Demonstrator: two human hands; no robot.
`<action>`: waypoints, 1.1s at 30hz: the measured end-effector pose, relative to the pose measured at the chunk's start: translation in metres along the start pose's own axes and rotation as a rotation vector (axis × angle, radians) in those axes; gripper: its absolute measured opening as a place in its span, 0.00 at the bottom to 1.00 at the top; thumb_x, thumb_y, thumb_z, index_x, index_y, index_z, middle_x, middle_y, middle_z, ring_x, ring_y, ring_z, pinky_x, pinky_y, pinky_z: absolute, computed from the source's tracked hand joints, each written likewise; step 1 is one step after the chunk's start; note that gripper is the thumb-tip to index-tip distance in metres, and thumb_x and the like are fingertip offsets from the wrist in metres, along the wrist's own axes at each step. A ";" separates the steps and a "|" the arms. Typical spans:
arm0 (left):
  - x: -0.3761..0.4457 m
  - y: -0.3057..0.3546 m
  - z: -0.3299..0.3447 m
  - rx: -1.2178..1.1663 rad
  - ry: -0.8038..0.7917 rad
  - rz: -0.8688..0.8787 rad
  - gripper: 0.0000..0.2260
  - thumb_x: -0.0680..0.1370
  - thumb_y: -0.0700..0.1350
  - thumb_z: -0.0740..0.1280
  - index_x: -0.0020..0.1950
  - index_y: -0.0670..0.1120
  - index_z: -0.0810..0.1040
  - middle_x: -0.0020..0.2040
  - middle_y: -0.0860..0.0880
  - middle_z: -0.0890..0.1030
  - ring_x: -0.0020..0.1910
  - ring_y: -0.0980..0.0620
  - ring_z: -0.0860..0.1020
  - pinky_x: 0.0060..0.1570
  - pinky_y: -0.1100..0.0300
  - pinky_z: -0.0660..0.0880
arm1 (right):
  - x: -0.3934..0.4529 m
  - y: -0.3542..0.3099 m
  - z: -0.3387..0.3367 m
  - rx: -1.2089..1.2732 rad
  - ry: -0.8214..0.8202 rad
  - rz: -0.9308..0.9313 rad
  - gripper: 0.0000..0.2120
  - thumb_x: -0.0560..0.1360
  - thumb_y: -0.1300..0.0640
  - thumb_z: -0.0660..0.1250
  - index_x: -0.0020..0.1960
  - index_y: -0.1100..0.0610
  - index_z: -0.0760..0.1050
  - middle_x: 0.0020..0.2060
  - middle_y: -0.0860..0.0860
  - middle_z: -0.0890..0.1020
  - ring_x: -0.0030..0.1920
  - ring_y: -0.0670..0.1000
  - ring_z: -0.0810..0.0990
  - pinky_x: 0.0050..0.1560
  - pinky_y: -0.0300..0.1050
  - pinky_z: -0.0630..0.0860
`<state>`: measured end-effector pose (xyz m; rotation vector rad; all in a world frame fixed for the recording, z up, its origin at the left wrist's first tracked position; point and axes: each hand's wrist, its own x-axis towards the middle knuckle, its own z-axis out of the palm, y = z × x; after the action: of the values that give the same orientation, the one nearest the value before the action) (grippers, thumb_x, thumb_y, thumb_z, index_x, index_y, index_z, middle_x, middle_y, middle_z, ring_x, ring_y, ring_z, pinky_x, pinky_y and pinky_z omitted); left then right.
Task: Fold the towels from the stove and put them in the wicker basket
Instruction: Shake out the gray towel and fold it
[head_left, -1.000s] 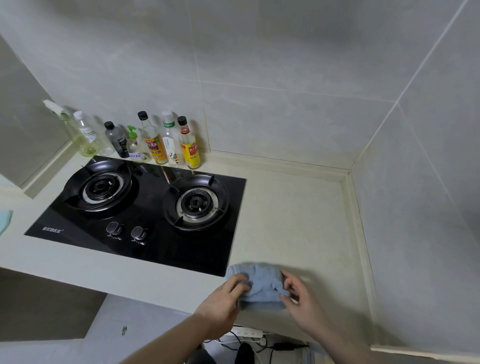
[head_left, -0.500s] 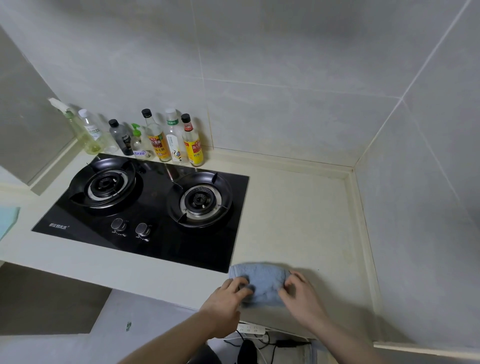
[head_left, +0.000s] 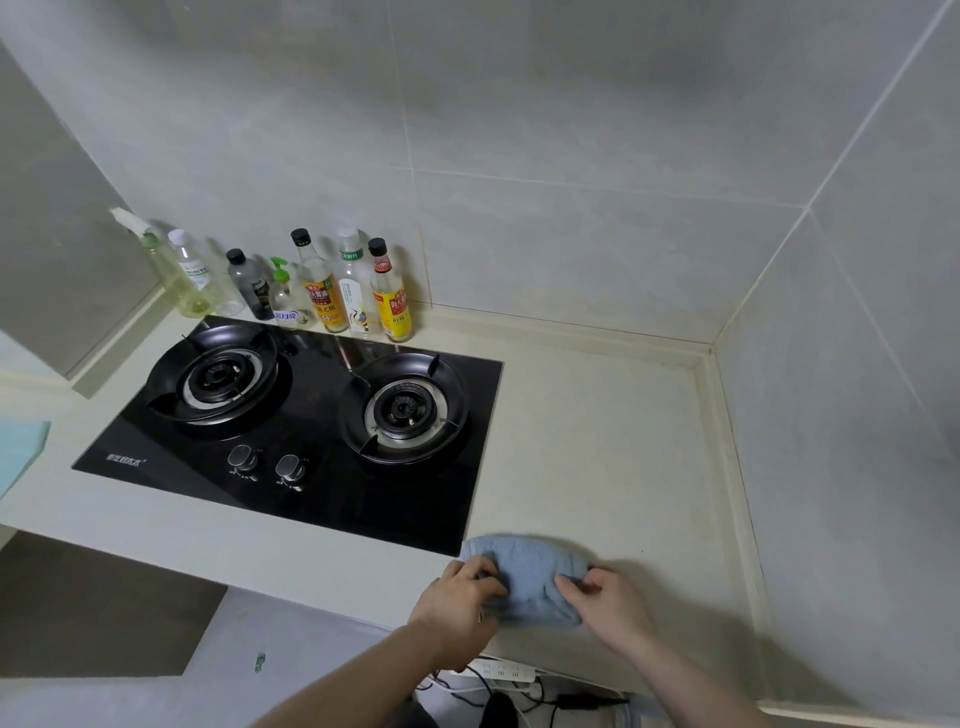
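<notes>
The left hand (head_left: 457, 605) grips the left end of a folded blue towel (head_left: 527, 577), fingers curled onto it. The right hand (head_left: 605, 605) pinches the towel's right end the same way. The towel lies bunched on the counter (head_left: 597, 457) near its front edge, just beside the near right corner of the black stove (head_left: 311, 426). Its lower edge is partly covered by both hands, so how the folds lie cannot be told. A row of bottles (head_left: 332, 286) stands against the wall behind the stove. At the left edge a pale green cloth (head_left: 18, 449) is cut off by the frame. Under the counter a power strip (head_left: 501, 670) and cables show, partly hidden by the forearms.
</notes>
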<state>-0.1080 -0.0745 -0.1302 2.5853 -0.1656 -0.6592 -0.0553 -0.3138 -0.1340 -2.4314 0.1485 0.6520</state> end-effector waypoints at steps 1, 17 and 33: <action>0.002 0.001 0.000 -0.026 0.013 -0.023 0.17 0.79 0.54 0.61 0.67 0.57 0.78 0.68 0.62 0.68 0.68 0.55 0.66 0.66 0.55 0.71 | 0.000 -0.001 0.000 -0.012 0.000 0.017 0.26 0.68 0.34 0.72 0.28 0.54 0.71 0.28 0.47 0.78 0.30 0.46 0.75 0.34 0.43 0.69; 0.017 0.012 0.000 -0.227 0.098 -0.153 0.09 0.81 0.49 0.65 0.54 0.53 0.84 0.58 0.60 0.74 0.57 0.57 0.70 0.57 0.66 0.69 | 0.000 -0.010 0.003 -0.068 -0.057 0.063 0.26 0.74 0.33 0.64 0.30 0.52 0.70 0.29 0.46 0.77 0.34 0.49 0.77 0.32 0.42 0.69; 0.007 -0.005 -0.002 -0.558 0.291 -0.598 0.07 0.77 0.48 0.73 0.44 0.47 0.77 0.40 0.51 0.82 0.35 0.55 0.77 0.33 0.65 0.73 | 0.002 0.009 0.010 -0.062 -0.047 0.020 0.22 0.73 0.41 0.73 0.32 0.52 0.68 0.26 0.48 0.71 0.28 0.46 0.69 0.32 0.45 0.65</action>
<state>-0.1011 -0.0712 -0.1338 2.1266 0.7961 -0.4257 -0.0602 -0.3151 -0.1464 -2.4747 0.1350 0.7327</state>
